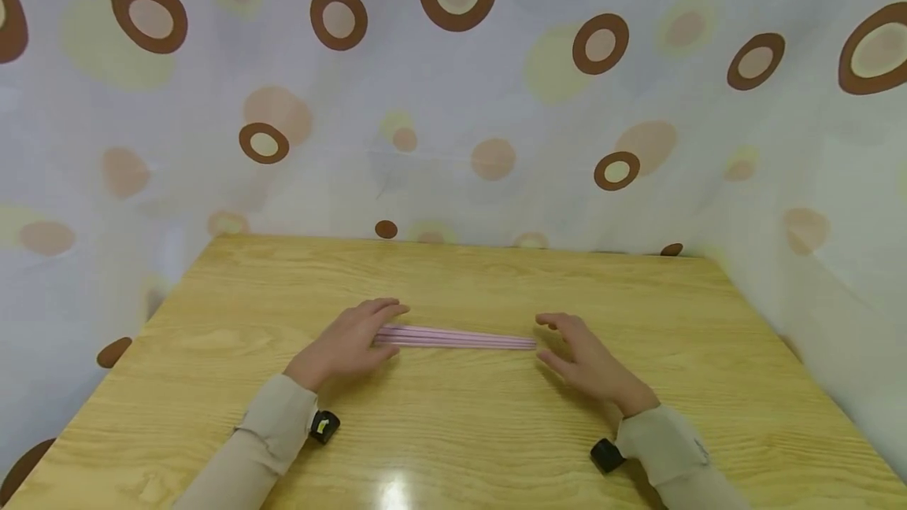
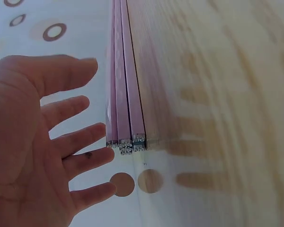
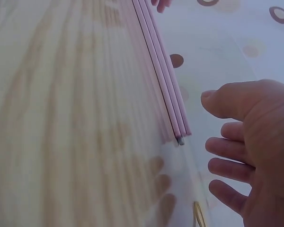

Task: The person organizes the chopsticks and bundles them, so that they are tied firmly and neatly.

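Note:
Several pink chopsticks [image 1: 457, 338] lie side by side in a bundle across the middle of the table. Their thicker square ends, with a speckled silvery pattern, point left; the ends narrow toward the right. My left hand [image 1: 349, 343] is at the thick ends, thumb and fingers spread around them. In the left wrist view the fingers [image 2: 80, 163] are extended beside the chopsticks [image 2: 128, 90], gripping nothing. At the thin tips is my right hand [image 1: 586, 362], thumb and fingers apart. The right wrist view shows that hand [image 3: 270, 146] beside the tips with a gap between.
The wooden table [image 1: 453, 431] reaches back to a pale curtain [image 1: 453, 93] with brown ring patterns, which also hangs along both sides. Small black devices are strapped at the left wrist [image 1: 324, 426] and the right wrist [image 1: 607, 456].

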The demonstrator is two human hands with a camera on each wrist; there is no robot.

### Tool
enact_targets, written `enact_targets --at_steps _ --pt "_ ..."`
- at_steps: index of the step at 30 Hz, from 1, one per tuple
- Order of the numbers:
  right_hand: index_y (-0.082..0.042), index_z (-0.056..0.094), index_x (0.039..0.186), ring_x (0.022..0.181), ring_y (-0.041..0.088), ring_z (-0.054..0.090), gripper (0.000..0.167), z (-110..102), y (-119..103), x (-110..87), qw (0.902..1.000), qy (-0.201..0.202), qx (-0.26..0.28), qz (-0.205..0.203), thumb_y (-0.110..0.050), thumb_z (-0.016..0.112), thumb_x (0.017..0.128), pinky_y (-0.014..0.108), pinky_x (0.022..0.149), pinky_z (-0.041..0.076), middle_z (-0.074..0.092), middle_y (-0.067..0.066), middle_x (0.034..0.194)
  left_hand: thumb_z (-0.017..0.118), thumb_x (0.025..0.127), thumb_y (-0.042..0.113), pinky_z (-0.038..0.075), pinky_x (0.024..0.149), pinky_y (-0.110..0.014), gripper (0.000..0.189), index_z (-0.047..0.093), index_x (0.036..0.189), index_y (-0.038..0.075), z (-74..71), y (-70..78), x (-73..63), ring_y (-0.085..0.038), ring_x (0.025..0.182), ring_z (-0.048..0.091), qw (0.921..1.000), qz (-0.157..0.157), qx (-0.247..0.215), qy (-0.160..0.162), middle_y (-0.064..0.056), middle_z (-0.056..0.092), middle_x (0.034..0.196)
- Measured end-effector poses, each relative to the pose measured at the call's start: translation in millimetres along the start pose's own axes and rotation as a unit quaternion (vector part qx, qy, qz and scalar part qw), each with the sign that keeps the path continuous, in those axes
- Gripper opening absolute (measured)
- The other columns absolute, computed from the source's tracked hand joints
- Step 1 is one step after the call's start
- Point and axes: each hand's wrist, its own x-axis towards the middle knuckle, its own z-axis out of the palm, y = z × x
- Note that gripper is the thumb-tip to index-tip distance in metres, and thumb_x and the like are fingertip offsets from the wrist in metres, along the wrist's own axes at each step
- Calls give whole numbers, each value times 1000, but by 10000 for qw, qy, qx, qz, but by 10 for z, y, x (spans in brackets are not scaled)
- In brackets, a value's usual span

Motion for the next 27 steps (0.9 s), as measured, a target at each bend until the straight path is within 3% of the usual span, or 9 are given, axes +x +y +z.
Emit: enact_targets --at_steps 8,18,27 --pt "3 45 134 118 35 49 47 135 -67 214 9998 -179 48 -65 -14 63 93 51 93 44 51 19 130 62 92 18 37 102 -54 48 49 136 5 -30 -45 43 -34 127 49 9999 -128 -71 27 -15 51 139" --pt "6 47 129 108 33 56 44 166 -77 205 9991 -263 227 -228 -5 65 90 38 86 52 54 19 119 68 89 18 35 103 -53 51 51 134 2 119 -19 149 -35 125 50 9995 -134 -259 -134 -16 54 135" --pt "3 56 121 100 24 55 37 154 -74 240 9979 -176 -338 -533 -8 69 88 34 84 50 61 11 110 70 87 17 37 102 -53 54 50 135 1 135 6 169 -34 121 51 9982 -197 -446 -340 -16 56 132"
